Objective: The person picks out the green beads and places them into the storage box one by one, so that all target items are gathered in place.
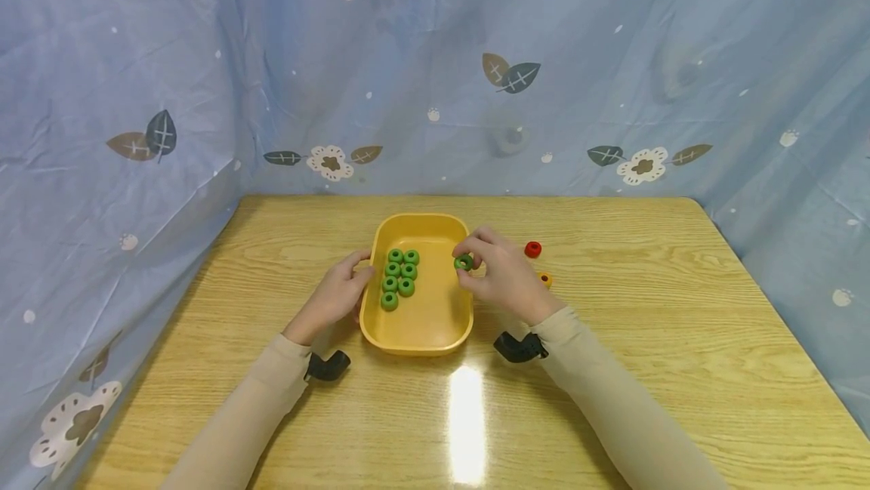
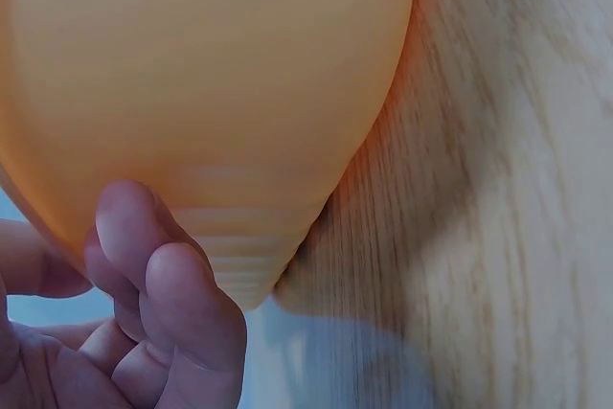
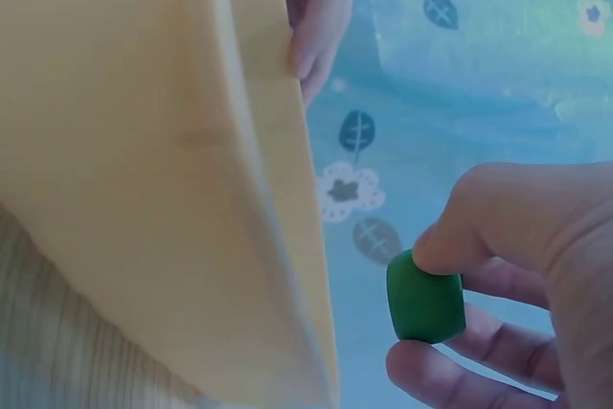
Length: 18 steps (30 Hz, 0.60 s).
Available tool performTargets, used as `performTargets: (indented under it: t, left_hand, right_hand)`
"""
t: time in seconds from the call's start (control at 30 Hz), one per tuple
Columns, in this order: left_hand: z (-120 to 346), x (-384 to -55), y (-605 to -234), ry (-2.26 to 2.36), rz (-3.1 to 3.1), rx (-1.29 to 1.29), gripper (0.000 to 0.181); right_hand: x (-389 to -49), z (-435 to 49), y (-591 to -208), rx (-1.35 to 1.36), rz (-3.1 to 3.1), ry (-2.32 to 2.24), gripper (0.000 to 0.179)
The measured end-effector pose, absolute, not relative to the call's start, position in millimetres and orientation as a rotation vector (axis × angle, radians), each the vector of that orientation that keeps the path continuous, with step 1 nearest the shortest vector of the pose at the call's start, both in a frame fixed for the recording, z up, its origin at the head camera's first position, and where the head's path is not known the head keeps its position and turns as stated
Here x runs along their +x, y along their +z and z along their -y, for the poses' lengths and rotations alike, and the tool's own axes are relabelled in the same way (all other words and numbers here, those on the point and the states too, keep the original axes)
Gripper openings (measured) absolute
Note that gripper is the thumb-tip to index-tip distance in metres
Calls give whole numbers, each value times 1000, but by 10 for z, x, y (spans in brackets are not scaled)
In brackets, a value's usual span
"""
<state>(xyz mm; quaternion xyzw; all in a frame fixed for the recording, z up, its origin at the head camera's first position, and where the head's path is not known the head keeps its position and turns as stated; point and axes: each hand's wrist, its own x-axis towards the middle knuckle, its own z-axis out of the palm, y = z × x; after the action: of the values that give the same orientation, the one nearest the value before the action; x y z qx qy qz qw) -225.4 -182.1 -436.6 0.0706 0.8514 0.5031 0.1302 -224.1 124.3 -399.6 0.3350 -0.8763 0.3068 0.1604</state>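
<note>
A yellow plastic tray [image 1: 435, 328] stands on the wooden table. My left hand [image 1: 336, 292] holds its left side, thumb at the rim and fingers [image 2: 196, 308] curled against the outer wall. Over the tray's right edge, my right hand [image 1: 508, 278] pinches a green bead [image 3: 426, 302] between thumb and fingertips, above the tray. Several more green beads [image 1: 408, 272] lie inside along the tray's left part, in two uneven columns with their holes facing up.
To the right of the tray, a red bead [image 1: 529, 252] lies on the table [image 1: 646, 309]. Beside my right hand is a yellow-orange bead [image 1: 548, 281], partly hidden by it. A patterned blue cloth [image 1: 421, 60] hangs behind the table and along its sides.
</note>
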Motion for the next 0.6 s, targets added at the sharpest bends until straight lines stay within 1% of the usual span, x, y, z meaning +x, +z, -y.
performTargets:
  t: [0.27,0.43,0.6]
  left_hand:
    - [1819,-2261,-4344,1496,-2467,206,50]
    - [1809,-2251,-4336,1503,-2444,199,49]
    - [1816,-2245,-4348,1502,-2441,211,49]
  right_hand:
    - [-2199,-1123,-3953,1075,2489,864,18]
    - [-2164,-1031,-3931,1101,2585,866,17]
    - [-2146,-895,-3881,1186,2619,858,14]
